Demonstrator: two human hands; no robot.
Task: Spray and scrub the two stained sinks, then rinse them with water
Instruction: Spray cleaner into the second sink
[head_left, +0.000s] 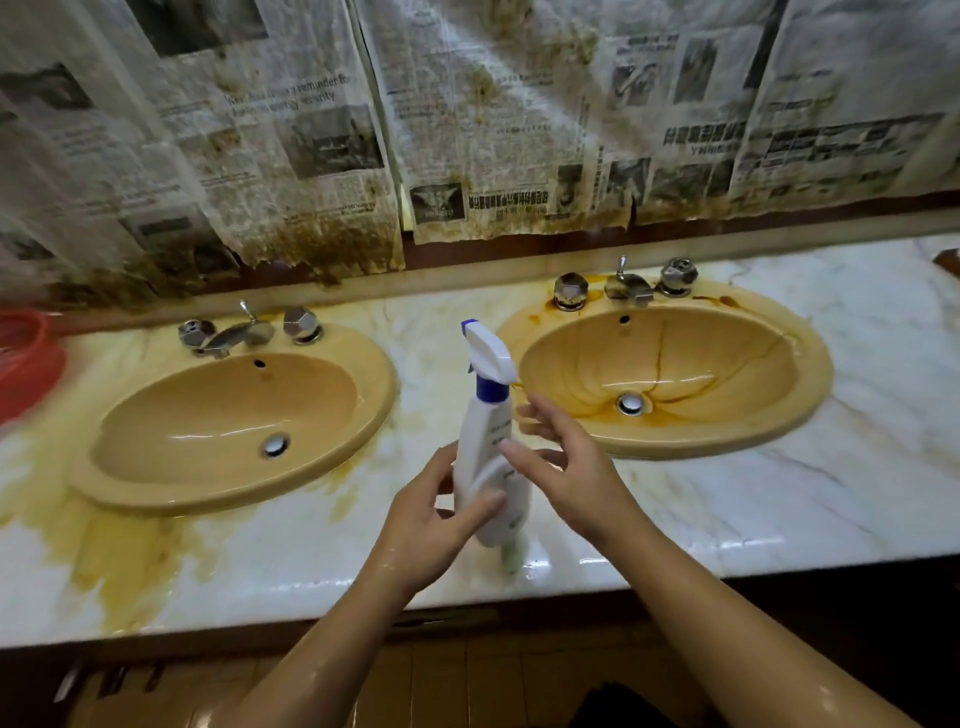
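The left hand (441, 514) grips the bottle (491, 467) low on its body. The right hand (561, 457), fingers loose and spread, sits just right of it, thumb at its side. The bottle stands nearly upright between the sinks, nozzle pointing far-left. The streaked right sink (675, 358) lies just beyond the right hand, and the left sink (234, 405) lies farther off across the desk (779, 493).

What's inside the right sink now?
Brown streaks running to a metal drain, plus an overflow hole at the back. The right hand and bottle cover the near-left rim of the sink.
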